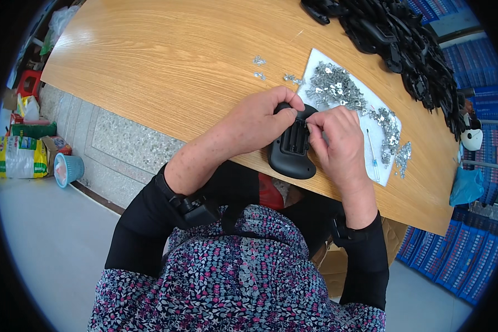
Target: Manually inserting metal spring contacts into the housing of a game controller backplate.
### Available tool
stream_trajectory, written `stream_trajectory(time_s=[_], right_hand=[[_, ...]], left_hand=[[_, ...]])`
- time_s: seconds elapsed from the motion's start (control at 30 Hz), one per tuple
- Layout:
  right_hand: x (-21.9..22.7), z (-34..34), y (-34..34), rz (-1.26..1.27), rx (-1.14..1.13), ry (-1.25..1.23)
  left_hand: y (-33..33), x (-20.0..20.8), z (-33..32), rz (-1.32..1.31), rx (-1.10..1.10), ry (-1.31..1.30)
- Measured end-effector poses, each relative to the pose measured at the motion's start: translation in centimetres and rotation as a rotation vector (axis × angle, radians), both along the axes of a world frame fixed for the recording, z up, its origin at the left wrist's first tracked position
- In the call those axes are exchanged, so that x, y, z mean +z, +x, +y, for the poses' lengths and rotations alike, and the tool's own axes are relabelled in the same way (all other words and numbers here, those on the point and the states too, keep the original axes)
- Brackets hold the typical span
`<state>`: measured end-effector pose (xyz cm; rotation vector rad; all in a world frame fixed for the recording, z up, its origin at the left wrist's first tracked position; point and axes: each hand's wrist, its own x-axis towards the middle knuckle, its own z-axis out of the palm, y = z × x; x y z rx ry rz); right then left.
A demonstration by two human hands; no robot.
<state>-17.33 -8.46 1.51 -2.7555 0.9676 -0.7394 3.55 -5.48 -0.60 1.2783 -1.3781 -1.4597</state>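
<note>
A black plastic controller-shaped housing (291, 161) lies at the table's near edge, with its slotted battery compartment (295, 138) facing up. My left hand (265, 117) grips its upper left side, thumb and fingers closed around the far end. At the compartment's upper right, my right hand (337, 138) is closed in a pinch; whatever it holds is hidden by the fingers. Just beyond my hands, a heap of small metal battery contacts (333, 86) sits on a white sheet (315, 60). A thin screwdriver (372, 149) with a clear bluish handle rests on that sheet, right of my right hand.
More small metal pieces (404, 157) lie right of the sheet, and a few (259, 60) left of it. A long pile of black plastic housings (384, 47) covers the table's far right. Blue crates (442, 254) stand at right; a light-blue basket (68, 169) stands on the floor at left.
</note>
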Motion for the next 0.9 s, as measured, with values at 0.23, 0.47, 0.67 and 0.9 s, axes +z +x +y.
stream_trajectory(time_s=[0.23, 0.47, 0.67, 0.9], right_hand=[[0.6, 0.7, 0.1, 0.039, 0.001, -0.029], [2.0, 2.7, -0.1, -0.211, -0.366, 0.283], [1.7, 4.4, -0.4, -0.610, -0.248, 1.191], [1.3, 5.1, -0.4, -0.659, -0.188, 1.378]], left_hand=[[-0.2, -0.5, -0.1, 0.025, 0.012, -0.020], [0.5, 0.1, 0.6, 0.299, 0.085, 0.054], [-0.2, 0.8, 1.7, 0.290, 0.084, -0.088], [-0.3, 0.9, 2.2, 0.207, 0.021, -0.100]])
